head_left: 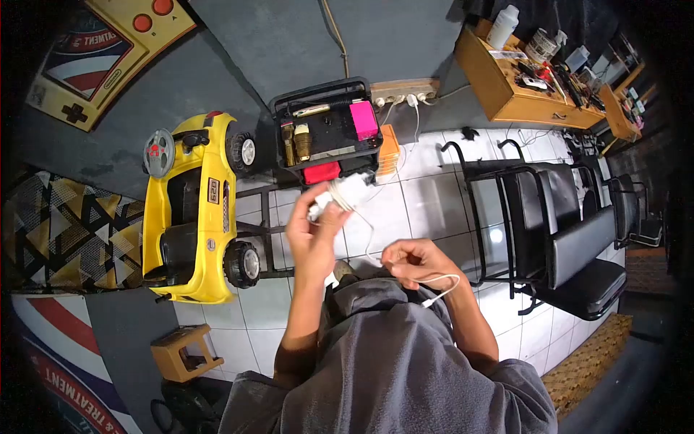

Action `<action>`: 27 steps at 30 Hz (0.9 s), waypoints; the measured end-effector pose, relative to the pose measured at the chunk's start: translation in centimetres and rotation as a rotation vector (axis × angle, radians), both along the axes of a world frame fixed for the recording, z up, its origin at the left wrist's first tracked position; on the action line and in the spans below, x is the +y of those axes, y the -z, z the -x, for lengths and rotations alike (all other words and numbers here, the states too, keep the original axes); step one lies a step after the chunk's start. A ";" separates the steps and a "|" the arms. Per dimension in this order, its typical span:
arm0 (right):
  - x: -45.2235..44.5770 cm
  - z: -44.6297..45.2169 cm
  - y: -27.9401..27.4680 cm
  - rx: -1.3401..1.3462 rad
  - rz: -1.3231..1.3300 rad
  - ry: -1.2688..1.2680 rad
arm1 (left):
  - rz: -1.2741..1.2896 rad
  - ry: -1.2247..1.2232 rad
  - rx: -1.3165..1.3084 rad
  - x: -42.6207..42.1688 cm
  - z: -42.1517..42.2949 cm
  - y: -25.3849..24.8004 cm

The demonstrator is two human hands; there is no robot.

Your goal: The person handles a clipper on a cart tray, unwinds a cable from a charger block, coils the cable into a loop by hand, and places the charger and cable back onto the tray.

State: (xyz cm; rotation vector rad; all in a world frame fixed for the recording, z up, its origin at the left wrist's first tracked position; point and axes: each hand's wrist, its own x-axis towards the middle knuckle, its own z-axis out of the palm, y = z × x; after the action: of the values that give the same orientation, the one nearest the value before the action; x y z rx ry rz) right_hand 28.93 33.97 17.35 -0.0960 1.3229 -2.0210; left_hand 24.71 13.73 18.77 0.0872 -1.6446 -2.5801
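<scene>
Left hand [312, 235]: raised, fingers around a white charger [350, 191] with cord wound about it.
Right hand [416, 260]: fingers pinching the white cable [450, 291], its plug end dangling by the wrist.
Black cart [329, 132]: just beyond the hands, a pink box [364, 120] on top.
Toy car [225, 271]: yellow, over on the left.
Chairs [562, 210]: black, off to the right.
Table [524, 105]: wooden, far right, carrying a white bottle [503, 27].

Left grip [315, 226] high and snug, right grip [419, 262] lower (a light pinch), both forearms [303, 315] bare.
</scene>
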 end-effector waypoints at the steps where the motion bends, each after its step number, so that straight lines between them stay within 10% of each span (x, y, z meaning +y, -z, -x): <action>1: 0.2 -0.3 0.5 0.002 0.002 -0.003 | 0.029 -0.061 0.028 -0.6 0.3 -0.4; 9: 3.7 -0.1 9.0 0.022 -0.142 -0.023 | 0.195 -0.161 0.168 -1.3 0.3 -2.1; 13: 5.6 1.1 9.9 0.135 -0.592 0.852 | 0.324 -0.179 0.192 -0.5 -0.4 -2.2; 19: 0.7 1.8 0.5 0.488 -0.278 0.464 | 0.355 -0.121 0.162 2.0 -1.4 -1.6; 25: -2.8 -0.3 -2.4 -0.084 0.151 0.322 | 0.807 -0.251 0.324 1.2 -0.3 -0.6; 27: -2.3 0.0 -1.3 -0.094 0.061 0.392 | 0.557 -0.251 0.186 0.6 0.0 0.1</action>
State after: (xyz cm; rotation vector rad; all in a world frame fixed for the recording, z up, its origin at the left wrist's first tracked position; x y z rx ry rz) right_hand 28.90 31.68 18.60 0.2465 1.2963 -2.3596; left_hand 24.71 14.29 18.68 0.0141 -2.0500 -1.8191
